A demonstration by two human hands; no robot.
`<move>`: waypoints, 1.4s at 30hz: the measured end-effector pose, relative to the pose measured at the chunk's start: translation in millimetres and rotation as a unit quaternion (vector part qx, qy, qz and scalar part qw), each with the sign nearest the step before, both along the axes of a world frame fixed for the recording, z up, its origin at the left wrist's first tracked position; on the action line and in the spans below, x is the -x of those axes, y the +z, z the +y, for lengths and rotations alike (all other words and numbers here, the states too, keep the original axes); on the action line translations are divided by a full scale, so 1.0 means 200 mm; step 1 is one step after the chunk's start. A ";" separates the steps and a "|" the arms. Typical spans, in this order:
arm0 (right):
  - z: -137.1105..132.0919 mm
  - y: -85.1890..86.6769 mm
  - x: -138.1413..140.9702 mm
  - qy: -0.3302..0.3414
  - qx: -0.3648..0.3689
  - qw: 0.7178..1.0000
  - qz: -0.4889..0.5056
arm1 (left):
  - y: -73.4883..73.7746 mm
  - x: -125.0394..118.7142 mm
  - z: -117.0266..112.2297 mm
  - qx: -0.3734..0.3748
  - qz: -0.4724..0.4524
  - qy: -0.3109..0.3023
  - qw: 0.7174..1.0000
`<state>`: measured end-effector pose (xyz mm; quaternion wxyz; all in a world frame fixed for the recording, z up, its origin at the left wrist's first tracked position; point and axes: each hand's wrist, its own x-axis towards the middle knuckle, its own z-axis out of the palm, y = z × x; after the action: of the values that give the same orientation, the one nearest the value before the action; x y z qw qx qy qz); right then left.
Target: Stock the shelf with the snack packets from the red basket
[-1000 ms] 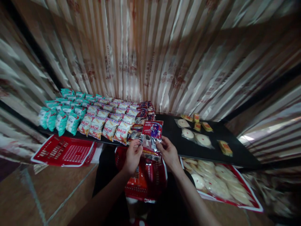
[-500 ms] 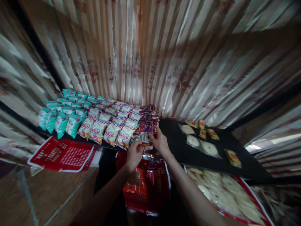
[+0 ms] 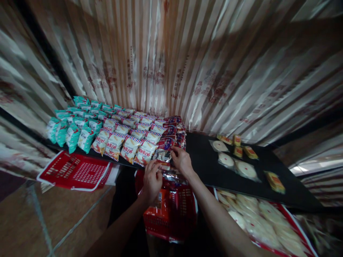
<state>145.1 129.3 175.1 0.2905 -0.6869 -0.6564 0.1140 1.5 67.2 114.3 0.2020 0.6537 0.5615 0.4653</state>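
Observation:
My right hand [image 3: 182, 162] is closed, its fingertips pinching the right edge of a shiny snack packet [image 3: 163, 155] at the front of the dark red-purple row. My left hand [image 3: 152, 181] is closed too, fingers curled at that packet's lower left edge. Much of the packet is hidden or dim between the hands. Behind it, purple-red snack packets [image 3: 166, 142] stand in a column. White and orange snack bags [image 3: 130, 148] fill rows just to its left. Under my hands a red basket [image 3: 183, 214] holds an orange packet [image 3: 158, 207] and silvery wrapping.
Teal snack bags [image 3: 72, 137] stand at the left of the black table [image 3: 200, 162]. Round pale packs [image 3: 245, 169] and yellow packs [image 3: 274, 181] lie on its right. A red basket [image 3: 88, 171] sits lower left; another basket [image 3: 291, 217] with round packs is lower right. A striped curtain [image 3: 160, 64] hangs behind.
The view has shifted slightly, so the table appears farther right. The packet between my hands has tipped, its lower edge now showing more face. My left hand has turned more over it.

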 end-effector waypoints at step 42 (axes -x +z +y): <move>-0.24 -0.38 -0.13 -0.097 0.008 0.892 0.442 | -0.02 -0.04 0.02 -0.030 0.031 -0.046 0.998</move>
<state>171.8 80.6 98.6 0.5544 -0.6280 -0.3898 0.3826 10.0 71.9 110.5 0.1861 0.6984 0.5227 0.4521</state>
